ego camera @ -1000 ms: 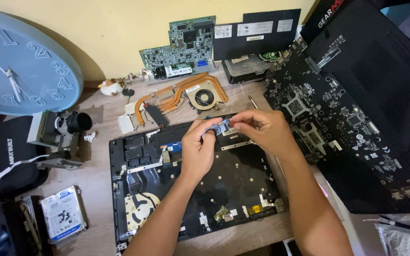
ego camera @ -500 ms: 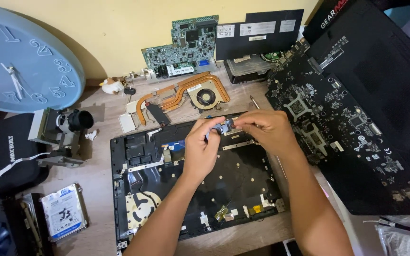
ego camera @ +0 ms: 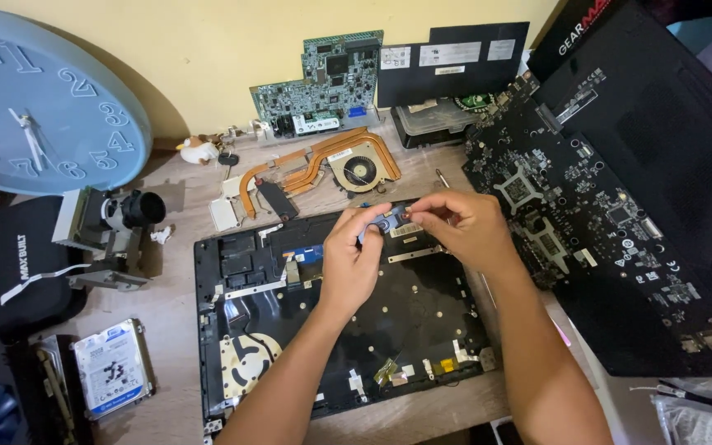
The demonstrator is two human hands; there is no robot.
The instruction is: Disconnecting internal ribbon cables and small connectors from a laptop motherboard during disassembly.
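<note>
I see both hands meeting over the top edge of the opened laptop base (ego camera: pixel 335 330), which lies flat on the bench (ego camera: pixel 183 387). My left hand (ego camera: pixel 354 259) and right hand (ego camera: pixel 463 227) each have their fingers pinched shut on the ends of a small blue-grey part (ego camera: pixel 382 222), held just above the base. Compared with a second ago, the hands have hardly shifted; the part sits at nearly the same spot, and the fingers have stayed closed on it. The copper heat pipe with fan (ego camera: pixel 331 169) lies just beyond the hands, and the large black circuit board (ego camera: pixel 587 214) leans at the right, both unmoved.
</note>
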